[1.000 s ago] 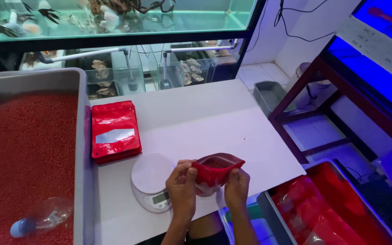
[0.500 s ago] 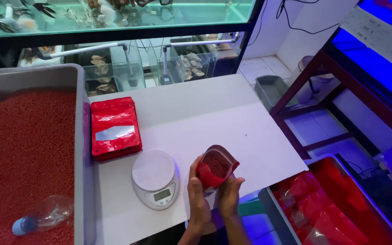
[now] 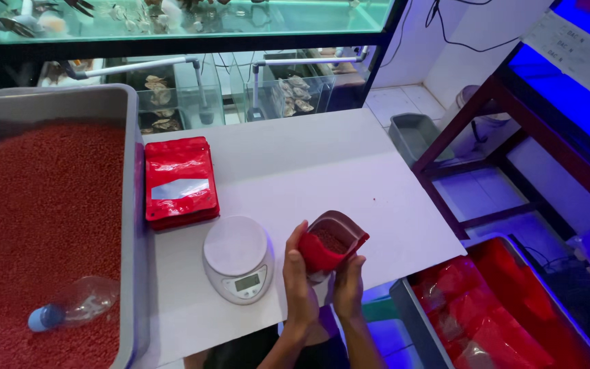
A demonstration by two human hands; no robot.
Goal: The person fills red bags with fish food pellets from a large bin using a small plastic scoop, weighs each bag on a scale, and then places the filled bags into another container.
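Observation:
Both my hands hold one small red pouch (image 3: 332,244), open at the top and partly filled with red pellets. My left hand (image 3: 297,277) wraps its left side. My right hand (image 3: 347,290) supports it from below on the right. The pouch is held upright above the white table (image 3: 322,171), just right of a round white kitchen scale (image 3: 237,257) whose plate is bare. A stack of flat red pouches (image 3: 180,181) lies on the table behind the scale.
A large grey tub (image 3: 134,205) full of red pellets fills the left side, with a clear plastic bottle scoop (image 3: 73,304) lying in it. A grey bin with filled red bags (image 3: 493,311) sits low at the right. Glass aquariums (image 3: 192,14) stand behind the table.
The pouch has turned from a flat, wide-mouthed hold to upright and come a little nearer to me. My hands have shifted down around its sides.

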